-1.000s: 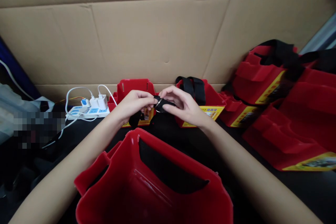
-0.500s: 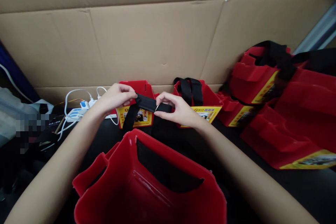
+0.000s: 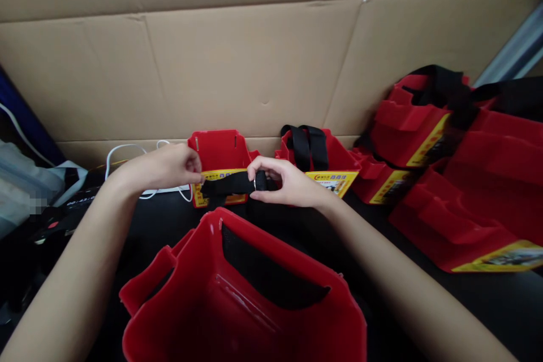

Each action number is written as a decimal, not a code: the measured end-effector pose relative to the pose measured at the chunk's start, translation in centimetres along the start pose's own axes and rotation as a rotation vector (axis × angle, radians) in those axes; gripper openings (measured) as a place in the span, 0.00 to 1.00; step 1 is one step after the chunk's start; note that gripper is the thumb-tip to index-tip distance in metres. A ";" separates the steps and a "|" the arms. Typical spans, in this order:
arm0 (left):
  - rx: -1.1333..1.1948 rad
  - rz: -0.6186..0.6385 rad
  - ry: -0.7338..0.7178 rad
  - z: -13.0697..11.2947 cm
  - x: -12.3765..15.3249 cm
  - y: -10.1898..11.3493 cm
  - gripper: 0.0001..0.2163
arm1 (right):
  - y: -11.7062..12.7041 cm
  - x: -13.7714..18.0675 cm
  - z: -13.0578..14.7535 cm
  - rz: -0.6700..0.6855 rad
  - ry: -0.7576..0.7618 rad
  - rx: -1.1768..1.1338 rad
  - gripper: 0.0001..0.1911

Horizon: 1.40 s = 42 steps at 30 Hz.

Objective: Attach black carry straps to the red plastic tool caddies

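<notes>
In the middle of the head view, my right hand [image 3: 280,181] pinches a black webbing strap [image 3: 231,184] where a thin metal ring [image 3: 255,182] crosses it. My left hand [image 3: 180,164] is closed with its fingers curled at the strap's left end; the exact contact of the fingertips is hard to see. Below both hands stands an open red plastic bin [image 3: 244,232], with a broad black band [image 3: 271,271] across the inside of its far wall. Behind the strap sits another red bin [image 3: 216,147] with a yellow label.
More red bins with black straps stand behind [image 3: 339,153] and stacked at the right [image 3: 462,226]. A cardboard wall [image 3: 254,68] closes off the back. White cables [image 3: 112,153] lie at the left, beside a pale plastic bag [image 3: 21,181]. The tabletop [image 3: 148,226] is black.
My left hand has moved left and slightly down, drawing away from my right hand. The strap now lies lower and flatter. My right hand has dipped a little, still pinching at the ring.
</notes>
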State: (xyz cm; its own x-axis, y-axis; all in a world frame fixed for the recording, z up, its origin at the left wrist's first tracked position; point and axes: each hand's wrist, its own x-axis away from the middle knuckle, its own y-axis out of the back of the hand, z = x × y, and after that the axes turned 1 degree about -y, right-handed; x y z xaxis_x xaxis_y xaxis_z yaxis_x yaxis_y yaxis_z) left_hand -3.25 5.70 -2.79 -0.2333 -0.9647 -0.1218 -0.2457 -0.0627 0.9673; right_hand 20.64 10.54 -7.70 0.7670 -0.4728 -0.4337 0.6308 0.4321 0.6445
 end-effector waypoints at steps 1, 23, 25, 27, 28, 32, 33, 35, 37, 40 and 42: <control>0.049 -0.044 -0.072 -0.6 0.0 -0.1 0.09 | -0.1 0.0 0.2 0.015 0.000 0.010 0.08; 0.639 0.400 -0.288 -1.7 -2.0 -2.7 0.08 | 1.4 0.2 -0.1 0.130 -0.080 -0.199 0.12; 0.608 0.363 -0.255 -1.4 -2.2 -2.7 0.09 | 1.6 0.0 -0.6 0.077 -0.153 -0.272 0.14; 0.531 0.311 -0.242 -1.3 -2.3 -2.8 0.10 | 1.5 -0.1 -0.8 0.036 -0.209 -0.277 0.15; 0.489 0.282 -0.245 -1.3 -2.4 -2.9 0.11 | 1.4 -0.2 -0.9 0.025 -0.225 -0.268 0.16; 0.533 0.200 -0.281 -1.6 -2.8 -3.6 0.15 | 0.8 -0.4 -0.8 0.018 -0.225 -0.239 0.15; 0.578 0.191 -0.287 -1.7 -2.9 -3.8 0.15 | 0.7 -0.4 -0.7 0.015 -0.218 -0.233 0.16; 0.614 0.173 -0.293 -1.6 -3.2 -4.1 0.14 | 0.5 -0.4 -0.6 0.005 -0.218 -0.218 0.15; 0.600 0.158 -0.293 -1.5 -3.4 -4.3 0.14 | 0.5 -0.5 -0.6 -0.001 -0.242 -0.213 0.14; 0.606 0.105 -0.278 -1.5 -3.4 -4.2 0.12 | 1.1 -0.4 -0.7 -0.012 -0.291 -0.208 0.13; 0.585 0.031 -0.242 -1.6 -3.2 -4.1 0.11 | 1.9 -0.1 -0.7 -0.003 -0.332 -0.179 0.12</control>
State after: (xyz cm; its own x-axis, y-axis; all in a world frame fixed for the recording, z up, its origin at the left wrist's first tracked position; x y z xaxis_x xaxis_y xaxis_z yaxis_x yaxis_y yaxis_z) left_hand 0.04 8.63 -6.02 -0.4375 -0.8747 -0.2087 -0.6929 0.1800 0.6982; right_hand 21.81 11.97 -6.89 0.7037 -0.6850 -0.1887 0.6662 0.5437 0.5104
